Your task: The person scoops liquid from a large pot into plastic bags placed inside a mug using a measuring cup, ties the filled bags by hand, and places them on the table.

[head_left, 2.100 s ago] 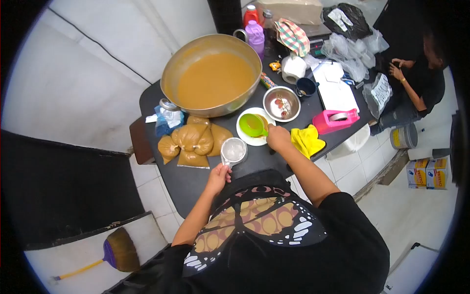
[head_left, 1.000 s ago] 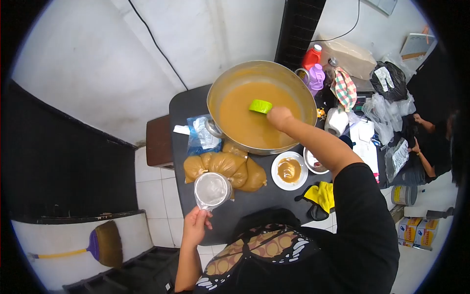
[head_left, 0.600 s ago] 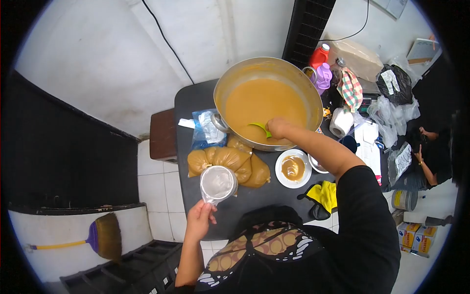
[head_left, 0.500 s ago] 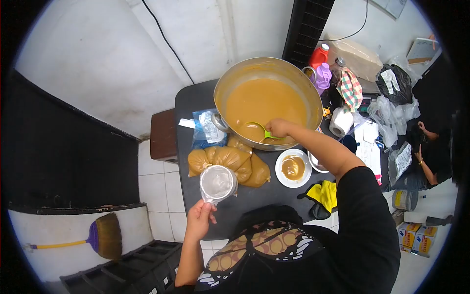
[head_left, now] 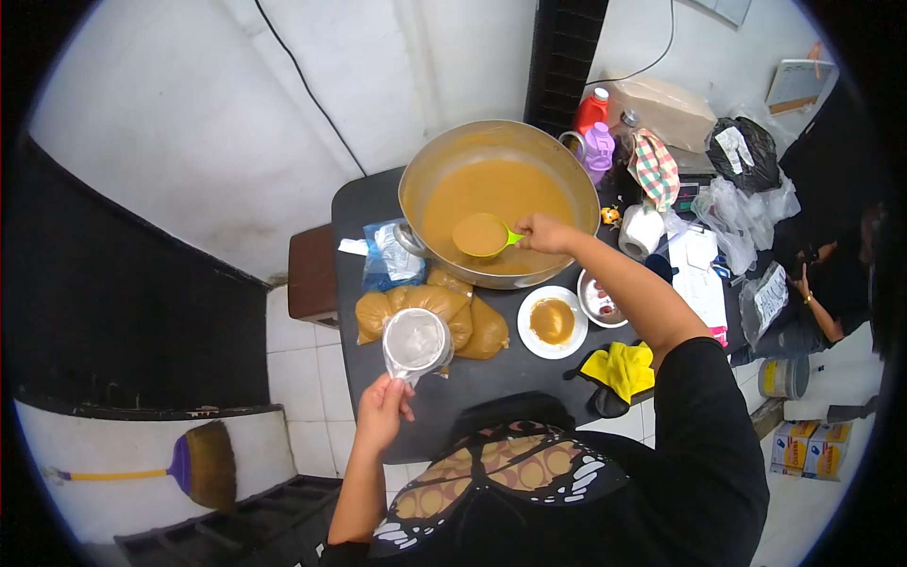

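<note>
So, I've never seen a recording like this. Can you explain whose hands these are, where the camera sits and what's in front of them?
There is no machine: a person works bare-handed, and the one camera, worn on their head, looks forward and down.

The left hand holds a round cup with clear plastic on it. The right hand grips a green scoop full of brown liquid, seen above the big metal pot.

On the black table, beside the pot, lie tied bags of something brown, a white plate with a brown puddle, a metal bowl and a yellow cloth.

Another person's hand shows at the right.
</note>
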Demonstrator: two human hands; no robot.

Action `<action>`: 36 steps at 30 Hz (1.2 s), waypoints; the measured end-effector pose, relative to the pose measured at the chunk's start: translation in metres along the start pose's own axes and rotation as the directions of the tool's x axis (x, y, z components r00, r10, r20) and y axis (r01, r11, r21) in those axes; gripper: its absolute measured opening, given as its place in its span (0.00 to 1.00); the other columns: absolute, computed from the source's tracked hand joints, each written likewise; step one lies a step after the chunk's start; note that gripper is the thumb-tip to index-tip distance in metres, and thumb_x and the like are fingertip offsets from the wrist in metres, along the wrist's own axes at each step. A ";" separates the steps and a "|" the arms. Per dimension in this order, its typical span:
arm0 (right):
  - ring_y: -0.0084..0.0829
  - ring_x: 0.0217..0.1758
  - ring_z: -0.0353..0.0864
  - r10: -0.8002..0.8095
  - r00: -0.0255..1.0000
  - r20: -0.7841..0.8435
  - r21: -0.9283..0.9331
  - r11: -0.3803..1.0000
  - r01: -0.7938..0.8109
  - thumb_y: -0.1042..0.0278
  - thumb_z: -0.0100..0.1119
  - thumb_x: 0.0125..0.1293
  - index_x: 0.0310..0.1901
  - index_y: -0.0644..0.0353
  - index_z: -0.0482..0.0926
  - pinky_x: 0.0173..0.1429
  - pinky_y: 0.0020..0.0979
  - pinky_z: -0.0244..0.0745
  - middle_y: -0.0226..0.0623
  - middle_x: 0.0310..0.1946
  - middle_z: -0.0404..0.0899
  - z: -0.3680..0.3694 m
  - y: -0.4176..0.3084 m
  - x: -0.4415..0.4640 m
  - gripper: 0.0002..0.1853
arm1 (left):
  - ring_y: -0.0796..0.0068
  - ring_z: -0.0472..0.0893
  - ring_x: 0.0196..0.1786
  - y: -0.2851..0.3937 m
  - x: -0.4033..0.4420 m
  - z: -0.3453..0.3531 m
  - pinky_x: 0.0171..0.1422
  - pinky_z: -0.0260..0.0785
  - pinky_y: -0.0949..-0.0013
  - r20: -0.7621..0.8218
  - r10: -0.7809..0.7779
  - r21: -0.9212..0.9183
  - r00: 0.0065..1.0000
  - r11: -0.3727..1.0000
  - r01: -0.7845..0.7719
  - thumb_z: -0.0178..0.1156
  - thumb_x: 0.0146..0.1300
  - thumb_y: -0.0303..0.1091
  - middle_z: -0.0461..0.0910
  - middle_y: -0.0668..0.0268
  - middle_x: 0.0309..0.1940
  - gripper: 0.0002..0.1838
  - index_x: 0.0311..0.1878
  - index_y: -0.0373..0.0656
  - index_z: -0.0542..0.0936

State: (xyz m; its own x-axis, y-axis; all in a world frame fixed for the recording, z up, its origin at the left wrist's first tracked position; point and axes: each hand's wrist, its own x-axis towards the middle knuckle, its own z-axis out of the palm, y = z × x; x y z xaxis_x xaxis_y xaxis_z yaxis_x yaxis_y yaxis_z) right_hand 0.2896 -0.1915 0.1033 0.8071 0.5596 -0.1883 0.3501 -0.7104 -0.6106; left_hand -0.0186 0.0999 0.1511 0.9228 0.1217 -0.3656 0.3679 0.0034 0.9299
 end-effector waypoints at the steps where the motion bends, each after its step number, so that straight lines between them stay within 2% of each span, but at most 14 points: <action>1: 0.28 0.26 0.73 -0.026 0.999 -0.027 0.003 1.000 0.026 0.64 0.64 0.52 0.34 0.61 0.79 0.33 0.32 0.67 0.37 0.22 0.75 -0.004 0.002 -0.003 0.11 | 0.82 0.69 0.20 0.000 -0.001 0.002 0.24 0.67 0.77 0.008 -0.002 0.002 1.000 1.000 0.002 0.45 0.69 0.39 0.73 0.67 0.25 0.15 0.33 0.38 0.73; 4: 0.29 0.26 0.72 -0.020 0.999 -0.050 -0.038 0.999 0.018 0.64 0.64 0.52 0.34 0.62 0.79 0.33 0.32 0.67 0.39 0.21 0.74 -0.020 -0.001 -0.021 0.12 | 0.83 0.69 0.19 -0.003 -0.001 0.006 0.23 0.67 0.77 0.022 0.015 -0.015 1.000 1.000 -0.014 0.45 0.69 0.39 0.73 0.67 0.25 0.15 0.33 0.38 0.73; 7: 0.41 0.36 0.79 0.103 0.995 0.006 -0.044 0.994 -0.103 0.60 0.62 0.50 0.40 0.63 0.79 0.42 0.37 0.72 0.48 0.33 0.80 -0.039 -0.012 -0.043 0.17 | 0.83 0.68 0.19 -0.003 -0.001 0.010 0.23 0.67 0.77 0.036 0.019 -0.031 0.999 0.999 -0.018 0.46 0.69 0.40 0.73 0.68 0.24 0.15 0.32 0.38 0.73; 10: 0.40 0.34 0.78 0.068 0.994 -0.090 -0.011 0.998 -0.069 0.62 0.61 0.50 0.39 0.63 0.79 0.40 0.37 0.71 0.48 0.31 0.79 -0.045 -0.009 -0.063 0.16 | 0.84 0.68 0.19 -0.003 -0.002 0.014 0.23 0.67 0.77 0.053 -0.004 -0.012 0.999 1.000 0.004 0.46 0.69 0.40 0.72 0.68 0.24 0.15 0.32 0.39 0.73; 13: 0.40 0.34 0.78 0.111 0.990 -0.081 -0.038 0.993 -0.115 0.62 0.61 0.50 0.38 0.63 0.78 0.40 0.37 0.71 0.48 0.30 0.79 -0.054 -0.013 -0.080 0.16 | 0.84 0.67 0.19 -0.002 -0.002 0.019 0.22 0.67 0.78 0.046 0.013 -0.039 0.999 0.999 -0.011 0.46 0.69 0.40 0.72 0.68 0.25 0.15 0.32 0.39 0.73; 19: 0.41 0.34 0.79 0.127 0.980 -0.155 0.030 0.992 -0.124 0.62 0.62 0.51 0.38 0.64 0.77 0.41 0.37 0.71 0.47 0.30 0.79 -0.049 -0.006 -0.106 0.16 | 0.85 0.67 0.20 -0.003 0.000 0.022 0.21 0.67 0.78 0.073 0.033 -0.058 0.997 0.998 -0.029 0.46 0.69 0.40 0.72 0.68 0.25 0.15 0.32 0.39 0.73; 28: 0.44 0.37 0.79 0.183 0.972 -0.145 -0.040 0.981 -0.191 0.60 0.60 0.52 0.39 0.61 0.78 0.44 0.38 0.72 0.48 0.32 0.79 -0.042 -0.006 -0.136 0.16 | 0.85 0.67 0.20 0.004 0.002 0.031 0.22 0.68 0.78 0.096 0.080 -0.066 0.992 0.995 -0.074 0.46 0.69 0.39 0.72 0.69 0.25 0.15 0.31 0.39 0.73; 31: 0.44 0.38 0.79 0.231 0.971 -0.059 -0.020 0.972 -0.233 0.59 0.59 0.53 0.40 0.61 0.78 0.44 0.38 0.72 0.49 0.32 0.79 -0.048 -0.014 -0.146 0.16 | 0.85 0.67 0.20 0.008 0.003 0.033 0.22 0.68 0.77 0.097 0.068 -0.042 0.993 0.997 -0.065 0.46 0.69 0.39 0.73 0.69 0.26 0.15 0.31 0.40 0.73; 34: 0.44 0.37 0.80 0.229 0.969 -0.092 0.093 0.971 -0.221 0.60 0.59 0.53 0.40 0.62 0.78 0.43 0.38 0.72 0.49 0.31 0.79 -0.046 -0.013 -0.160 0.16 | 0.85 0.67 0.20 0.012 0.007 0.037 0.22 0.68 0.77 0.099 0.086 -0.036 0.991 0.996 -0.082 0.46 0.69 0.39 0.72 0.69 0.25 0.15 0.31 0.40 0.74; 36: 0.43 0.36 0.80 0.212 0.972 -0.105 0.049 0.977 -0.208 0.60 0.58 0.53 0.39 0.62 0.78 0.43 0.38 0.72 0.48 0.31 0.79 -0.046 -0.015 -0.167 0.16 | 0.85 0.67 0.20 0.014 0.010 0.039 0.22 0.69 0.77 0.109 0.087 -0.045 0.990 0.996 -0.082 0.46 0.69 0.39 0.73 0.68 0.25 0.15 0.31 0.39 0.74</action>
State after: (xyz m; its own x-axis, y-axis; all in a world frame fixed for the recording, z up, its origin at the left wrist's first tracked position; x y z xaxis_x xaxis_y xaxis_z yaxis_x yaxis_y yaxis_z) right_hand 0.1714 -0.2942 0.1789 0.9083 0.3485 -0.2315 0.1513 -0.7895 -0.5948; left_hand -0.0002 0.0623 0.1588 0.9581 0.0122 -0.2860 0.2854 0.0376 0.9577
